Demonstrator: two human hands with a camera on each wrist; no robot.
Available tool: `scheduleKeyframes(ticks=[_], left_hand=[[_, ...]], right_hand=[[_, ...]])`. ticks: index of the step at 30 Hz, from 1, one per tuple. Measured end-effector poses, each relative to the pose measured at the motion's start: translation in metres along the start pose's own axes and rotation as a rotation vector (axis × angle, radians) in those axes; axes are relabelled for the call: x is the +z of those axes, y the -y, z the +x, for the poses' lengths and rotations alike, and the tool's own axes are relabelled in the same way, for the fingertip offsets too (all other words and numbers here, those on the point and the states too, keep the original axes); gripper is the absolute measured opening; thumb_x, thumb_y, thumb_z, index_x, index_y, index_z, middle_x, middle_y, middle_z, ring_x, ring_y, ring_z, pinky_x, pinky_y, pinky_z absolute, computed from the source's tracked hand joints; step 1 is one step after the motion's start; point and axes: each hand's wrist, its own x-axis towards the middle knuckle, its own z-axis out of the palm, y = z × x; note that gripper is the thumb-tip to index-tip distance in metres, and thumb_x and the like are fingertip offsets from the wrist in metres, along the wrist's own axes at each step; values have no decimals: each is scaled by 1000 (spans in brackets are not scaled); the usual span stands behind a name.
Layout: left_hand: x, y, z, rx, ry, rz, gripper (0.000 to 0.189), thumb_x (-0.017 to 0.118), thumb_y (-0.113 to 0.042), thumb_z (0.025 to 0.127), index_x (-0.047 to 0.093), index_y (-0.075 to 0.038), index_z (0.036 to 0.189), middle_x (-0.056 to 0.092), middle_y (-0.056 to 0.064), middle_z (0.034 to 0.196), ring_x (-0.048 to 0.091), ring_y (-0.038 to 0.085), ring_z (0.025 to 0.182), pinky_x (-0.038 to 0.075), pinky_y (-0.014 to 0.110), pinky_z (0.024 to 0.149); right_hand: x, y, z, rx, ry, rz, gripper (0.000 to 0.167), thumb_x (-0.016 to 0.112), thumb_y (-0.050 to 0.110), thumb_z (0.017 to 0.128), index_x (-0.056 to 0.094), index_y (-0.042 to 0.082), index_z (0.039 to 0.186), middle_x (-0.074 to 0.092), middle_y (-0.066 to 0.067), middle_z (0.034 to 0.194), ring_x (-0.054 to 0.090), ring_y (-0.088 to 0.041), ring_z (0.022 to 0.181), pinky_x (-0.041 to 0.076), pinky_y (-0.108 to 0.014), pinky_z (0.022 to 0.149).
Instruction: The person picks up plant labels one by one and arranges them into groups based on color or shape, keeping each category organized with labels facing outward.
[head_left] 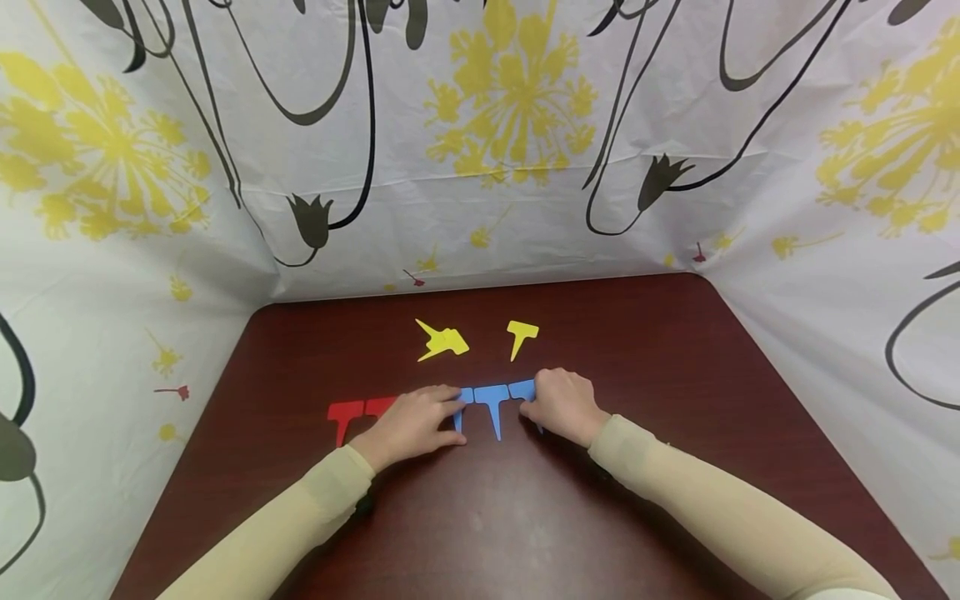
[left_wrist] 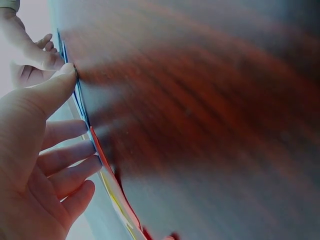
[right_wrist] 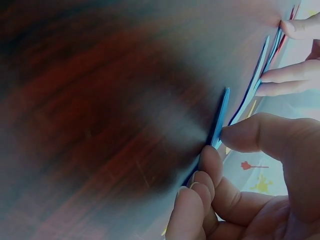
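Flat T-shaped plant labels lie in a row on the dark wooden table. At the row's right end, my right hand (head_left: 566, 407) pinches a blue plant label (right_wrist: 218, 120) between thumb and curled fingers. Beside it, a middle blue plant label (head_left: 492, 400) points its stem toward me. My left hand (head_left: 412, 423) rests with spread fingers on another blue plant label (head_left: 467, 395), thumb near its stem, partly covering it. To the left of that hand lie red plant labels (head_left: 346, 411), some hidden beneath the hand.
Beyond the row, several overlapping yellow plant labels (head_left: 444, 341) form a small pile, and a single yellow plant label (head_left: 521, 335) lies to their right. The brown table (head_left: 480, 525) meets a flower-printed cloth (head_left: 480, 217) at its back and sides.
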Motion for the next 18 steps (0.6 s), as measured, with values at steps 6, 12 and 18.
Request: scheduleKeyframes(ticks=[6,12,18], left_hand=[[0,0,0,1,-1,-8,66,72,-58,87,65,-16,137,56,7,144,54,25,130,51,42,100],[-1,0,-1,0,-6,-19,67,72,-58,87,64,-16,138,56,7,144,53,26,131,45,45,107],[-1,0,-1,17,-18,-12,66,72,-57,87,65,-15,137,58,7,143,53,24,132,38,47,112]], right_hand=[[1,0,-1,-1,0,-6,47,73,30,84,54,17,43,41,7,38,47,-15,40,33,-30,37],[3,-1,0,12,8,-5,46,72,30,85,55,18,44,41,7,38,46,-15,41,33,-30,38],[1,-2,-2,12,7,10,47,70,33,86,56,18,44,41,7,38,45,-15,40,30,-29,37]])
